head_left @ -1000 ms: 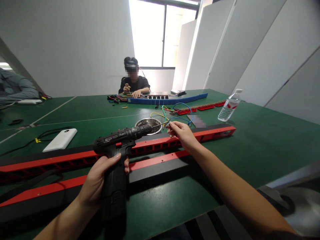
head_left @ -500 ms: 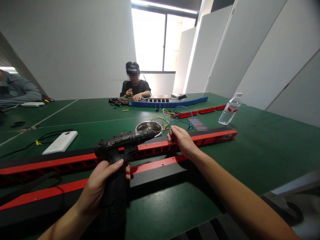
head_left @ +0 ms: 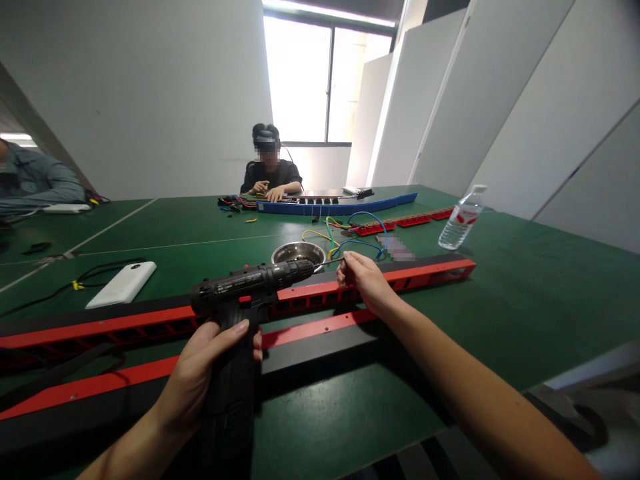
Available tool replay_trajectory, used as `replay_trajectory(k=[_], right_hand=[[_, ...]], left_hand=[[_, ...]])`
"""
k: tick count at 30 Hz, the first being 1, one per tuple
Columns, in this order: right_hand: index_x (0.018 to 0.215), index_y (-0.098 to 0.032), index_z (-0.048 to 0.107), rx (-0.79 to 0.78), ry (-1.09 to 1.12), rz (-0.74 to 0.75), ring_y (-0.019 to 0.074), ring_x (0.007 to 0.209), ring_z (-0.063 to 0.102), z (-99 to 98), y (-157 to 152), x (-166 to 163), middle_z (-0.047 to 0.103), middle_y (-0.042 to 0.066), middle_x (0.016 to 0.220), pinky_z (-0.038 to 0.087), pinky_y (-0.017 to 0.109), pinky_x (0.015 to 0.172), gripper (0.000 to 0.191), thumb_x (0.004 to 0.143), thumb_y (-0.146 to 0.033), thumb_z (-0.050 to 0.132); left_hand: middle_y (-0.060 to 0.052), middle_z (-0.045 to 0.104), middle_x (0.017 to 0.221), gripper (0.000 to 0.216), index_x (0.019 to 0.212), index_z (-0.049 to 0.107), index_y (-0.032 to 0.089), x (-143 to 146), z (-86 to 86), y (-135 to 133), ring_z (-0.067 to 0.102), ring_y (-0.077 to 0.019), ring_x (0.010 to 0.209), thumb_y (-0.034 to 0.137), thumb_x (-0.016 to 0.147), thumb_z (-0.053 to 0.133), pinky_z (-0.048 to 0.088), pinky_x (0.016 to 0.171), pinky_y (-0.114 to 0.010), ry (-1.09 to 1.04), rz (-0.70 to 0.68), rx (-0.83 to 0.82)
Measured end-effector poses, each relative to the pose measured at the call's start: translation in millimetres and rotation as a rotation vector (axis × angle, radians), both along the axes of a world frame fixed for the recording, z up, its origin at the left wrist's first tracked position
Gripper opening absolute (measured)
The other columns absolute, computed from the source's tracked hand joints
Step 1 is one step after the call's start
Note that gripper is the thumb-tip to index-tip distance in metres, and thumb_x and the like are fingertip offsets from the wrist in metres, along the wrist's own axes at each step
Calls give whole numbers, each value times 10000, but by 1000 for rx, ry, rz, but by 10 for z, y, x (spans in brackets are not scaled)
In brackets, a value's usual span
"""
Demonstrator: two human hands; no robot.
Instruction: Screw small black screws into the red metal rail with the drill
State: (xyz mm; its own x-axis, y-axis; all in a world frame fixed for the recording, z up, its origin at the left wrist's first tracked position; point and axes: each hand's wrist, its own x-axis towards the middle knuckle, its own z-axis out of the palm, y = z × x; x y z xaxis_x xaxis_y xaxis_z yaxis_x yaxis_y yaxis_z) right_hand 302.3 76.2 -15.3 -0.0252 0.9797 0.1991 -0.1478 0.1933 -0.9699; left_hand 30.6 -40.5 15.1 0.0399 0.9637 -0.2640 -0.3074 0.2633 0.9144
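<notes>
— What lies under the hands?

— A green table [head_left: 525,287]. Across it, right below both hands, run two long red-and-black rails [head_left: 430,269], laid lengthwise, likely so their slotted faces are within reach.

— And the left hand [head_left: 200,373]?

— It is clamped round the grip of a black cordless drill [head_left: 250,283]. The drill is held level, so its bit [head_left: 326,263] points straight at the right hand [head_left: 367,283].

— Is that one closed?

— Its fingertips are pinched together just off the bit's tip, above the farther rail. What they pinch is too small to tell. A steel bowl [head_left: 299,253] sits just beyond them, an easy reach away.
</notes>
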Motion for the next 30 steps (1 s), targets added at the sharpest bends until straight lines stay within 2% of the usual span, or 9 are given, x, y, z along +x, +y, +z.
replay_trajectory(k=[7, 13, 18, 22, 30], right_hand=[[644, -222, 481, 71, -81, -27, 118, 489, 484, -4, 22, 5, 546, -24, 570, 401, 275, 520, 479, 849, -619, 654], [640, -222, 478, 99, -123, -31, 122, 505, 499, 6, 17, 6, 546, -17, 576, 405, 281, 544, 476, 888, -606, 609], [708, -226, 479, 91, -148, -54, 115, 495, 502, -4, 9, 4, 552, -31, 581, 380, 264, 505, 463, 882, -633, 611], [801, -234, 494, 159, -165, -117, 119, 495, 525, -22, 11, 11, 559, -51, 609, 391, 260, 497, 399, 889, -595, 640], [760, -229, 497, 223, -212, -128, 122, 512, 513, -2, -1, 19, 563, -35, 611, 410, 273, 523, 409, 924, -586, 610]], left_hand=[[-53, 728, 766, 329, 822, 737, 139, -59, -53, 36, 675, -169, 657, 375, 648, 886, 572, 603, -239, 6, -30, -11], [-54, 732, 768, 260, 812, 728, 142, -16, 3, 1, 678, -162, 667, 328, 686, 858, 555, 618, -220, 21, 2, -22], [-54, 730, 769, 300, 822, 720, 140, 1, 20, -8, 677, -164, 659, 341, 663, 876, 560, 608, -228, 15, 10, -38], [-53, 730, 761, 313, 852, 708, 131, -4, -5, 6, 675, -156, 642, 346, 688, 866, 559, 591, -219, 24, -3, -16], [-60, 724, 772, 326, 898, 688, 123, -13, -6, 19, 677, -158, 646, 326, 705, 855, 563, 581, -222, 16, -8, 0]])
